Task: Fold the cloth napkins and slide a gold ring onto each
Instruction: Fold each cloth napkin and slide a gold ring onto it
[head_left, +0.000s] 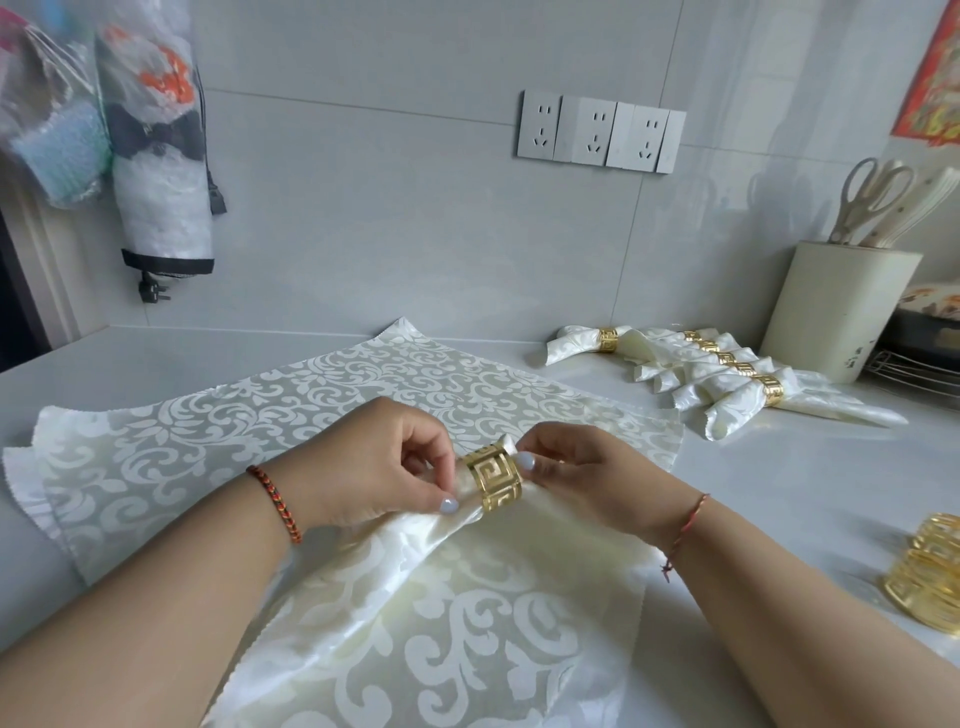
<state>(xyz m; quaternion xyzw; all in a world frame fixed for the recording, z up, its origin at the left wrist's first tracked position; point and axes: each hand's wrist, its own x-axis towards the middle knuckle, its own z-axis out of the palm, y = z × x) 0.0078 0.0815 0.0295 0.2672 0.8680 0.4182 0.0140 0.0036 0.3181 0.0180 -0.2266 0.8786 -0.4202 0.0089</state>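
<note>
My napkin (415, 597) is shiny cream cloth with a woven pattern; the ring (493, 480) is glossy gold metal.

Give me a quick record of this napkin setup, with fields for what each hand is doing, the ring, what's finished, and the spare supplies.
left hand: left hand pinches the gathered cream damask napkin just beside the ring
right hand: right hand holds the gold cut-out ring by its far edge
ring: around the napkin's gathered end, a short tip poking through
finished: row of ringed napkins at back right
spare rings: gold stack at right edge
unfolded: flat napkins underneath
</note>
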